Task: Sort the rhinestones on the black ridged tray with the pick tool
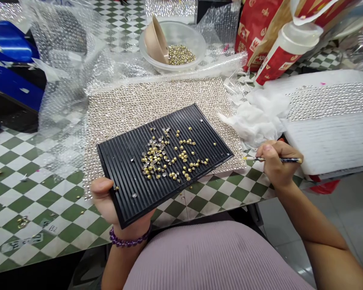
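Head view: the left hand (104, 206) is gripping the left end of a black, ribbed, rectangular tray (128, 175), which is bearing scattered small, gold-backed faceted stones (157, 155) above a glittering, stone-covered sheet (157, 94) on a green-and-white checked table (56, 197). The right hand (276, 163) is pinching a slim, dark, pen-like tool (290, 160), whose tip is pointing toward the tray.

The black tray (124, 171) hides part of the left hand (104, 205). The right hand (278, 166) covers the middle of the slim stick (292, 160).
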### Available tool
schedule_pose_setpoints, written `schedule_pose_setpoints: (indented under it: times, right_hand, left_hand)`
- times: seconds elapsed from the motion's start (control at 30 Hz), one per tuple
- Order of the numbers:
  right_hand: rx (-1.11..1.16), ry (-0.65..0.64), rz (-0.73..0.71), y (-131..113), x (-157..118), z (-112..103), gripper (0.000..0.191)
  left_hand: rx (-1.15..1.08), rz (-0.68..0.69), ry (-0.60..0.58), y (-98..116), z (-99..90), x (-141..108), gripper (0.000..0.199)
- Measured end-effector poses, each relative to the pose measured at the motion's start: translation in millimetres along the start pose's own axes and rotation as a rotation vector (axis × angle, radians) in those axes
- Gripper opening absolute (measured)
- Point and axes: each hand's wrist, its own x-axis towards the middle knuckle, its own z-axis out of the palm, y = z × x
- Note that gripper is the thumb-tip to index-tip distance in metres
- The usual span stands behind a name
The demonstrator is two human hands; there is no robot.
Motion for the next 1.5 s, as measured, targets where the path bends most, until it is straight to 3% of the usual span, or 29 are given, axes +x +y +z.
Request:
schedule_pose_setpoints:
  times: [0.3,0.47,0.67,0.73,0.83,0.9,0.97,1.1,1.2,1.27,1.37,1.5]
  right_hand:
    - [0.003,-0.123,0.016,1.5,-0.8,1.4,0.034]
    - [0.023,-0.029,-0.008,1.4,-0.4,-0.3,0.036]
    - [0.022,-0.106,-0.002,2.0,-2.4,0.1,0.036]
    - [0.026,-0.053,0.003,1.8,-2.4,0.4,0.036]
    - [0.05,0.143,-0.012,-2.7,5.2,1.2,0.034]
    - [0.113,0.259,-0.026,-11.3,17.0,3.6,0.031]
    - [0.231,0.295,-0.044,-25.2,32.6,9.0,0.029]
    - [0.422,0.082,-0.113,-60.5,62.3,33.1,0.027]
    - [0.389,-0.143,-0.189,-80.2,74.7,59.9,0.029]
    - [0.344,-0.246,-0.159,-87.0,78.1,76.2,0.035]
    - [0.292,-0.334,-0.127,-90.2,78.9,91.0,0.038]
    - [0.252,-0.37,-0.158,-89.6,77.6,94.6,0.037]
  left_hand:
    - [-0.028,0.013,-0.024,-1.4,2.6,-0.2,0.041]
    - [-0.04,0.012,-0.021,-0.8,2.3,-0.9,0.041]
    - [-0.072,-0.005,-0.044,-3.0,4.2,0.3,0.043]
    - [-0.088,-0.014,-0.054,-3.4,5.5,0.1,0.044]
    - [-0.109,-0.026,-0.063,-2.9,6.3,-2.4,0.046]
    - [-0.106,-0.052,-0.06,-2.6,6.3,-5.3,0.048]
    - [-0.09,-0.098,-0.061,-2.7,6.1,-8.1,0.05]
    - [-0.054,-0.198,-0.099,-4.1,5.5,-11.3,0.052]
    - [-0.039,-0.246,-0.128,-5.1,5.1,-12.7,0.051]
    - [-0.036,-0.281,-0.14,-5.3,4.7,-13.8,0.05]
    - [-0.045,-0.315,-0.151,-5.5,4.3,-15.2,0.05]
    - [-0.057,-0.32,-0.153,-6.1,5.0,-15.6,0.05]
